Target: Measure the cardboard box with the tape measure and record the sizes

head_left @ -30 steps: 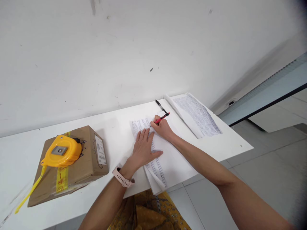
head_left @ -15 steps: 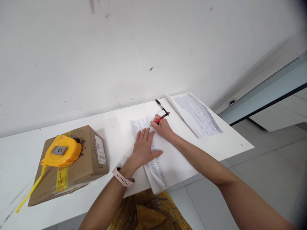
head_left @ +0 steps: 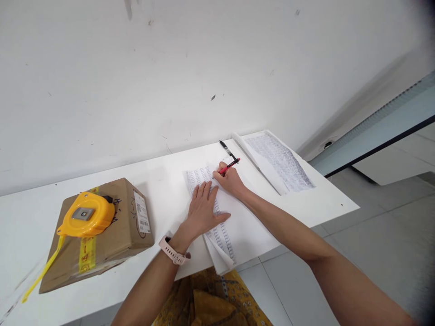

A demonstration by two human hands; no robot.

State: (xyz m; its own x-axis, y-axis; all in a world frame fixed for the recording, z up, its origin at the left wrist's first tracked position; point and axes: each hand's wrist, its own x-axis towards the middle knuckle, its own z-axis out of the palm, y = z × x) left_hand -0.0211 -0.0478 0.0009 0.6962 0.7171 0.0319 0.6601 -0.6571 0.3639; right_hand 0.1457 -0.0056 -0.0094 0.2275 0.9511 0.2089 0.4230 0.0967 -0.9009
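My right hand (head_left: 230, 180) grips a red pen (head_left: 227, 169) with a dark clip, its lower end at the paper and hidden by my fingers. Under both hands lies a sheet of paper (head_left: 246, 222) covered in columns of blue handwriting on its left side; its near corner curls over the table edge. My left hand (head_left: 206, 209) rests flat on the sheet with fingers spread, holding nothing. Just beyond the right hand, a black pen (head_left: 227, 149) lies on the white table (head_left: 166, 183).
At left stands a cardboard box (head_left: 117, 251) with a yellow tape measure (head_left: 88, 215) on top, its yellow strap hanging over the side. To the right lies an open notebook (head_left: 278, 163) with dense writing. A white wall (head_left: 152, 86) rises behind the table.
Both hands keep almost the same place, and the red pen has barely moved. The whole view has shifted very slightly.
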